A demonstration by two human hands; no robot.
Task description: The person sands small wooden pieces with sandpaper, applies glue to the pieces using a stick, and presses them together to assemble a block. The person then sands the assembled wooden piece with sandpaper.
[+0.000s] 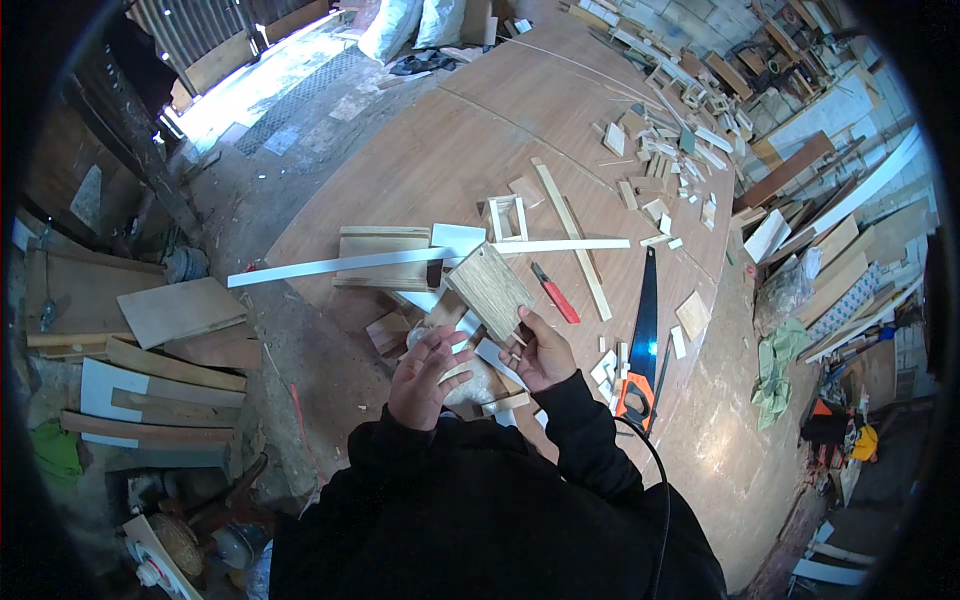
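My right hand [543,354] grips a small flat wooden board [490,291] by its lower right corner, thumb on top. The board has visible grain and is held tilted over the worktable [410,150]. My left hand [430,375] is just left of the board and apart from it, fingers spread and empty. Behind the board, a long white strip [330,268] crosses a wooden box-like piece [385,245]. A red-handled cutter knife [555,294] lies to the right of the board. A small open wooden frame [507,218] sits beyond it.
Right of my hand lies a handsaw [645,345] with an orange handle. A narrow wooden strip [572,240] slants across the table. Several offcuts [660,160] are heaped at the far right. Stacked boards [165,395] stand at the left. A black cable [660,480] runs past my right arm.
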